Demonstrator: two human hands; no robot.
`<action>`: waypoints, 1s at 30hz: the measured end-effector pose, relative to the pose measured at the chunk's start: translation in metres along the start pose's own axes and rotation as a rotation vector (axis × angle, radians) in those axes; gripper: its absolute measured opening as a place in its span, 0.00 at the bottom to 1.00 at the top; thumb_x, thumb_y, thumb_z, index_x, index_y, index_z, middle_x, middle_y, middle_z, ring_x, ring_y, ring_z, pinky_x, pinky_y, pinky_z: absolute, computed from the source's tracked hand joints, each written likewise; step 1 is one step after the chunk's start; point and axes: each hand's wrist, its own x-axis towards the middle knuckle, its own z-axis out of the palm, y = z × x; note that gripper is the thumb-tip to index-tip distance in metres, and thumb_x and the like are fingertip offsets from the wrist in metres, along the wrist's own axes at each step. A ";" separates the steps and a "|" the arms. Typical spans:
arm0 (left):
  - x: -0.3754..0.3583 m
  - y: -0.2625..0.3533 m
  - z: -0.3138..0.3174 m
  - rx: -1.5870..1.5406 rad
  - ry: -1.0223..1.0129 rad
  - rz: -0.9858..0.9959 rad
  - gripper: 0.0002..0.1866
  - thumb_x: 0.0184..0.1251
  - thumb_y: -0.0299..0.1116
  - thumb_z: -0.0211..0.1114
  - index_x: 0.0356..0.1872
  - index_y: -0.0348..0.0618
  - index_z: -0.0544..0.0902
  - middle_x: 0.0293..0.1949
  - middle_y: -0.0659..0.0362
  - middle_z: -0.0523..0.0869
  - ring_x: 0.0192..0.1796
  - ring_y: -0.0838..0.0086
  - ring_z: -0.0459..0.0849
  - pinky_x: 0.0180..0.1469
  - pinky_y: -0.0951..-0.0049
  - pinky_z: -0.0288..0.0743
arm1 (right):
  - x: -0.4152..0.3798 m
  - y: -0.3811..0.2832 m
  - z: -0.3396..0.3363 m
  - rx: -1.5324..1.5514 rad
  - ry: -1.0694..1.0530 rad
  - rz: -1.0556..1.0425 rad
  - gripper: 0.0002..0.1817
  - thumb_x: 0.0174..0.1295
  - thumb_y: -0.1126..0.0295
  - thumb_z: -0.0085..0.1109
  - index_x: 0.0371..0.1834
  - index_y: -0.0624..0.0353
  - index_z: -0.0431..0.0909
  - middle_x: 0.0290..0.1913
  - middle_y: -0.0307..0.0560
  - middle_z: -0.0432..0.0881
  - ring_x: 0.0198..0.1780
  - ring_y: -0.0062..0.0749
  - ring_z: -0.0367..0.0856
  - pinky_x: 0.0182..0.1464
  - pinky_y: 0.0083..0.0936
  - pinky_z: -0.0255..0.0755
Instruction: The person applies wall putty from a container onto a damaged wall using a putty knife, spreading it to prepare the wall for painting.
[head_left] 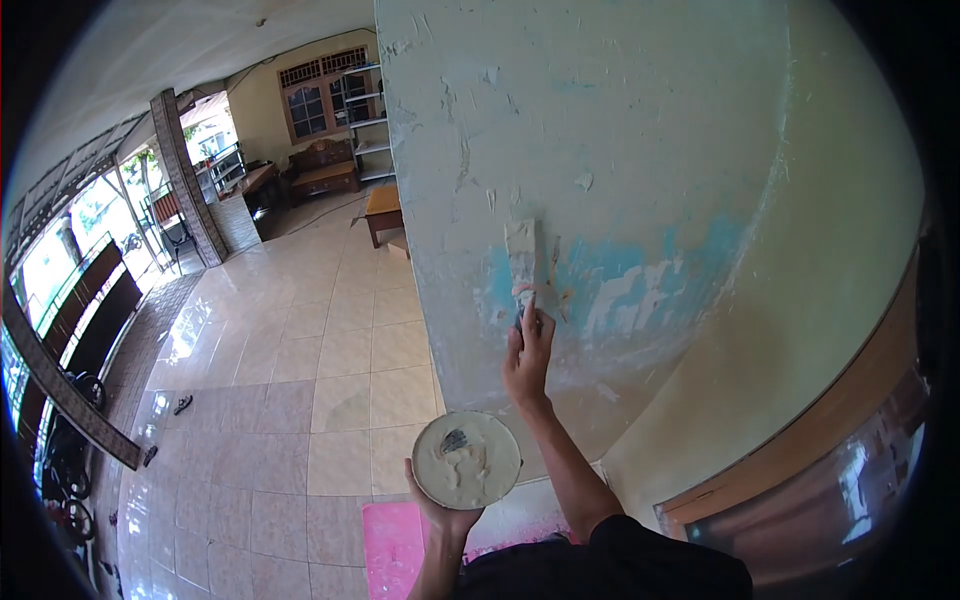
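My right hand (530,360) is closed round the handle of a putty knife (522,255), index finger stretched along it. The blade lies against or very near the wall (600,130), beside a patch of exposed blue paint (590,275) partly smeared with pale filler. Low in front of me, my left hand (440,510) supports a round bowl (425,480) from below and at its left side. Pale putty (475,465) fills the bowl, with a dark grey spot (454,441) near its top.
A pink board or sheet (390,545) lies on the floor below the bowl. The tiled floor (350,350) stretches left toward a wooden bench (325,170), a small wooden table (384,212) and a metal shelf (372,130). At lower right is a wood-edged surface (800,470).
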 end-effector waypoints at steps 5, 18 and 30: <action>0.000 0.000 -0.001 -0.048 0.030 -0.006 0.41 0.61 0.70 0.46 0.67 0.51 0.66 0.66 0.55 0.68 0.67 0.55 0.65 0.68 0.44 0.57 | 0.040 -0.021 0.000 0.073 0.031 -0.034 0.30 0.66 0.80 0.48 0.73 0.62 0.57 0.52 0.59 0.65 0.51 0.47 0.70 0.50 0.31 0.69; -0.002 0.000 0.002 -0.036 0.035 -0.024 0.41 0.61 0.70 0.45 0.67 0.52 0.67 0.65 0.56 0.69 0.66 0.56 0.66 0.67 0.46 0.60 | 0.044 -0.018 0.006 0.042 0.004 -0.029 0.29 0.66 0.81 0.47 0.73 0.62 0.57 0.49 0.57 0.66 0.46 0.46 0.71 0.50 0.34 0.69; -0.004 -0.002 0.010 -0.012 0.047 -0.016 0.42 0.60 0.71 0.43 0.68 0.53 0.66 0.65 0.58 0.69 0.66 0.59 0.67 0.67 0.49 0.61 | 0.035 -0.019 -0.003 0.049 0.001 -0.099 0.32 0.65 0.81 0.49 0.73 0.58 0.57 0.48 0.55 0.67 0.45 0.43 0.72 0.44 0.31 0.71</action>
